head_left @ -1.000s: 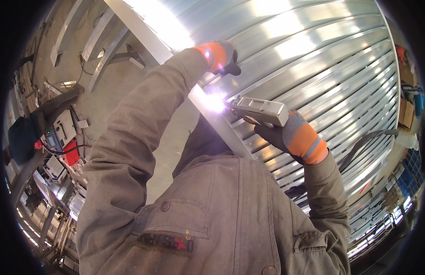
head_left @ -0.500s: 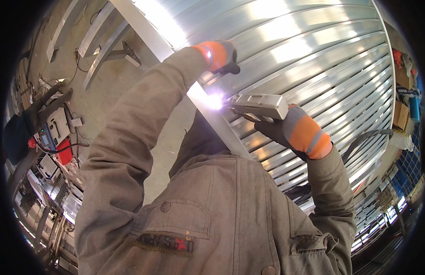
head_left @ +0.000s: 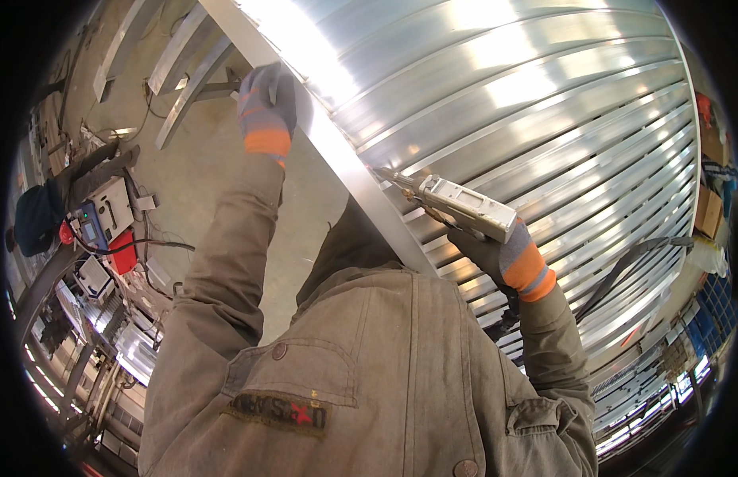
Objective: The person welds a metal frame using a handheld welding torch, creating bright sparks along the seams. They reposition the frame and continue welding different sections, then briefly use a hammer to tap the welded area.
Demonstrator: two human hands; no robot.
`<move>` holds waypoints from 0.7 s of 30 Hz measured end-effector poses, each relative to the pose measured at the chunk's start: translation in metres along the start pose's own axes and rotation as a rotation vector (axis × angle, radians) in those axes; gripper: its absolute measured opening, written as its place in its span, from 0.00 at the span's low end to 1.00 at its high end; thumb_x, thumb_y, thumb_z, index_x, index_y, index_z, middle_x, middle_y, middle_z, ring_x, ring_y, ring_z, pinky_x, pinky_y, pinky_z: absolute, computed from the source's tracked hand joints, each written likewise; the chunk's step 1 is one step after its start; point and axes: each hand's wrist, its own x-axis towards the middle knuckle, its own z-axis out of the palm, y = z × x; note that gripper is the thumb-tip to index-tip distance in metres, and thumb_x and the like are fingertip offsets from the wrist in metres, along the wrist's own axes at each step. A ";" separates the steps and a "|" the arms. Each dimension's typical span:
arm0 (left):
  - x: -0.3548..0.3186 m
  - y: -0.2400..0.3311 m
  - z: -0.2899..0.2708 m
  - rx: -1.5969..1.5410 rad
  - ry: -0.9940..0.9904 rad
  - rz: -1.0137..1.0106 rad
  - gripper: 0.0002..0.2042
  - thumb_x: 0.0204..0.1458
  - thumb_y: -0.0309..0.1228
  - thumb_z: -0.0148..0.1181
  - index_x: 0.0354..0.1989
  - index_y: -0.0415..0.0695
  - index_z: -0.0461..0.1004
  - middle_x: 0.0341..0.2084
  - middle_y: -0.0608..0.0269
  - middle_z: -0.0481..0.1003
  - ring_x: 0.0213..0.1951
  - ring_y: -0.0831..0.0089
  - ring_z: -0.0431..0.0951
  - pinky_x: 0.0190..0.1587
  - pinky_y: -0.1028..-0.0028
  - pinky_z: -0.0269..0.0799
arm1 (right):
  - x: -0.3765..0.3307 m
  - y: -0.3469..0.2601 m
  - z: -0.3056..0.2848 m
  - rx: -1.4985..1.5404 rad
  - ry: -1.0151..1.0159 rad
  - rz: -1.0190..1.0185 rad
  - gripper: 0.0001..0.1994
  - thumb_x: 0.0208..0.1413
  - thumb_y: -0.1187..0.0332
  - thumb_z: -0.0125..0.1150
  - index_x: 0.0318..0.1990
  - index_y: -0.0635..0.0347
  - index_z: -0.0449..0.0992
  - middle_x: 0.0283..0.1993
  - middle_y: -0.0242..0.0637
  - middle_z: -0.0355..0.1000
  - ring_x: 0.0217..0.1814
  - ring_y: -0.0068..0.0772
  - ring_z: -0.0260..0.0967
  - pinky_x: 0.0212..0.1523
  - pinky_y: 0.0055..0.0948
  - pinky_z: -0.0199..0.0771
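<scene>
My right hand, in a grey and orange glove, is closed round a pale, boxy handheld welding gun. Its narrow nozzle points left, with the tip close to the inner side of a flat metal edge bar. No glow shows at the tip. Farther up the same bar, my gloved left hand lies against its outer edge with curled fingers, partly hiding it. The bar borders a large panel of shiny ribbed metal slats; glare washes out its upper left.
Curved metal strips stand beyond the bar at the upper left. At the far left are a control box with a screen, a red item and cables. A dark hose crosses the panel's right side; cardboard boxes sit beyond it.
The bright welding flash at the nozzle has gone out. My left hand has moved left from above the panel to the bar's outer edge. The welding gun has dropped slightly toward me.
</scene>
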 end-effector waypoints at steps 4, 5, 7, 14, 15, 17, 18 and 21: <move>-0.033 -0.018 -0.005 -0.060 -0.090 0.096 0.17 0.74 0.31 0.64 0.66 0.42 0.86 0.70 0.47 0.79 0.72 0.51 0.79 0.74 0.60 0.77 | 0.007 0.003 0.000 -0.018 -0.023 0.013 0.21 0.70 0.65 0.77 0.66 0.63 0.86 0.55 0.45 0.90 0.53 0.35 0.89 0.54 0.36 0.88; -0.037 -0.020 -0.004 -0.073 -0.076 0.118 0.17 0.74 0.31 0.63 0.66 0.41 0.85 0.70 0.47 0.79 0.72 0.50 0.79 0.74 0.59 0.77 | 0.007 0.003 0.000 -0.036 -0.027 0.024 0.21 0.70 0.65 0.76 0.66 0.62 0.86 0.54 0.46 0.90 0.52 0.36 0.90 0.54 0.36 0.88; -0.039 -0.021 -0.001 -0.065 -0.051 0.126 0.17 0.75 0.29 0.61 0.67 0.41 0.84 0.70 0.47 0.79 0.72 0.49 0.78 0.74 0.58 0.76 | 0.009 0.004 0.001 -0.037 -0.025 0.015 0.21 0.70 0.64 0.76 0.66 0.62 0.86 0.53 0.47 0.90 0.52 0.38 0.90 0.53 0.36 0.88; -0.030 -0.026 -0.002 -0.054 -0.051 0.131 0.15 0.74 0.26 0.59 0.65 0.43 0.83 0.69 0.46 0.79 0.72 0.45 0.77 0.73 0.56 0.77 | 0.010 0.004 0.001 -0.066 -0.041 0.066 0.21 0.70 0.62 0.76 0.66 0.61 0.86 0.53 0.46 0.91 0.52 0.41 0.91 0.52 0.37 0.88; -0.030 -0.026 -0.002 -0.058 -0.059 0.105 0.14 0.74 0.26 0.59 0.63 0.43 0.84 0.69 0.47 0.79 0.72 0.45 0.77 0.72 0.56 0.79 | 0.009 0.004 0.001 -0.069 -0.045 0.056 0.21 0.70 0.62 0.76 0.66 0.61 0.86 0.53 0.46 0.91 0.52 0.41 0.91 0.52 0.37 0.88; -0.031 -0.027 -0.002 -0.049 -0.074 0.077 0.10 0.74 0.27 0.60 0.58 0.43 0.84 0.70 0.47 0.79 0.72 0.45 0.77 0.69 0.57 0.82 | 0.010 0.004 0.000 -0.051 -0.060 0.114 0.20 0.70 0.62 0.76 0.65 0.60 0.87 0.53 0.46 0.91 0.52 0.42 0.91 0.52 0.37 0.88; -0.032 -0.027 -0.001 -0.037 -0.089 0.051 0.09 0.74 0.27 0.60 0.56 0.43 0.84 0.70 0.47 0.79 0.73 0.45 0.77 0.68 0.58 0.84 | 0.010 0.004 0.000 -0.060 -0.053 0.067 0.21 0.70 0.62 0.76 0.66 0.60 0.86 0.53 0.46 0.91 0.53 0.42 0.91 0.52 0.37 0.88; -0.032 -0.025 0.000 -0.063 -0.072 0.053 0.05 0.75 0.28 0.61 0.51 0.43 0.82 0.71 0.47 0.78 0.73 0.47 0.76 0.64 0.59 0.87 | 0.011 0.004 0.001 -0.065 -0.042 -0.009 0.21 0.70 0.64 0.76 0.67 0.60 0.86 0.54 0.46 0.90 0.53 0.42 0.91 0.53 0.37 0.89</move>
